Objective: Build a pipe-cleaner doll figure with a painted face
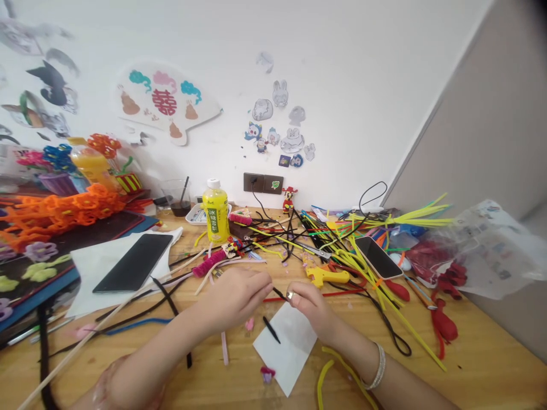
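Between my two hands runs a short black pipe cleaner [280, 293], pinched at each end above the table. My left hand [239, 296] has its fingers pressed together around one end, which they mostly hide. The thumb and fingers of my right hand [308, 307] are closed on the other end. Below them a white paper square [294, 347] lies on the wood, with another short black piece [271, 330] resting on its left edge. A small magenta and purple piece [268, 374] sits at the paper's lower left. Yellow pipe cleaners [325, 381] lie beneath my right forearm.
Beyond my hands stand a yellow drink bottle [216, 213] and a tangle of pipe cleaners. A yellow glue gun [327, 276] and a phone [379, 257] lie to the right, near red balloons [444, 322]. At left are a black tablet [134, 265] and orange pipe-cleaner flowers [64, 213].
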{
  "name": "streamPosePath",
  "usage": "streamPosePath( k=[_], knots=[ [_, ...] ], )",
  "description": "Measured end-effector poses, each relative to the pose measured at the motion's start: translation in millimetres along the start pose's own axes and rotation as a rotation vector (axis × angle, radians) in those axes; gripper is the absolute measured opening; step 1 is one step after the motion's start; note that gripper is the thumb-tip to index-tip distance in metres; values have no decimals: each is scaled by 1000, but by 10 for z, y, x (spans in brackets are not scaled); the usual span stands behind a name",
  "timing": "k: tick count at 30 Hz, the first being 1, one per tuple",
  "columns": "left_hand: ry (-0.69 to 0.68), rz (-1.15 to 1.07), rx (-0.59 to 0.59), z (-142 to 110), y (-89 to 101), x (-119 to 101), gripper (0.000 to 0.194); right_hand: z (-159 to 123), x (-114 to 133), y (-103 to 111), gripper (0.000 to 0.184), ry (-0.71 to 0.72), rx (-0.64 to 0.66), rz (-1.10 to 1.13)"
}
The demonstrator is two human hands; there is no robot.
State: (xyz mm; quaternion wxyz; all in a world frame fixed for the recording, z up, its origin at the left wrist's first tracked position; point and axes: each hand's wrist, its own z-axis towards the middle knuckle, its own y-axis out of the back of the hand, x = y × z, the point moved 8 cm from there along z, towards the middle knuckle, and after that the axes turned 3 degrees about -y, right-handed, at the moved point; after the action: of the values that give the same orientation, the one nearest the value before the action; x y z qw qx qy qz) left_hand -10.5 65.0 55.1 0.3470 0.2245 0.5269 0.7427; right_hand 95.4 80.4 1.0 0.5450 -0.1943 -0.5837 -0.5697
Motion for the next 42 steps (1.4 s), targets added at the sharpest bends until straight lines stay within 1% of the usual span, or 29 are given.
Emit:
streamPosePath(
  k=[2, 9, 14, 21, 26, 28, 32, 34, 39, 42],
  knots=[
    [-9, -14, 3, -5, 2, -10, 31, -7, 27, -31, 21, 10, 42, 24],
    [-29, -39, -34, -11, 64, -26, 30, -18, 62, -75, 22, -14, 78, 44],
    [-3, -34, -12, -10, 32, 18, 31, 1, 11, -52, 21, -31, 47, 65],
    [14, 0, -9, -13, 8, 54, 32, -3, -45, -88, 25, -13, 65, 73],
    [20, -12, -27, -13, 29, 74, 31, 0, -74, -53, 27, -40, 21, 121],
    [21, -49, -5, -12, -9, 90, 29, 12, -84, 2, 30, -58, -21, 160],
    [-46, -201, 166, -24, -231, 26, 23, 37, -120, 114, 36, -129, -98, 253],
    [-73, -229, 218, -32, -317, -27, 22, 41, -140, 144, 37, -160, -120, 302],
    [-176, -170, 235, -25, -401, -180, 21, 32, -133, 142, 38, -167, -123, 325],
    [-197, -152, 243, -19, -437, -208, 19, 23, -123, 126, 38, -170, -108, 313]
  ],
)
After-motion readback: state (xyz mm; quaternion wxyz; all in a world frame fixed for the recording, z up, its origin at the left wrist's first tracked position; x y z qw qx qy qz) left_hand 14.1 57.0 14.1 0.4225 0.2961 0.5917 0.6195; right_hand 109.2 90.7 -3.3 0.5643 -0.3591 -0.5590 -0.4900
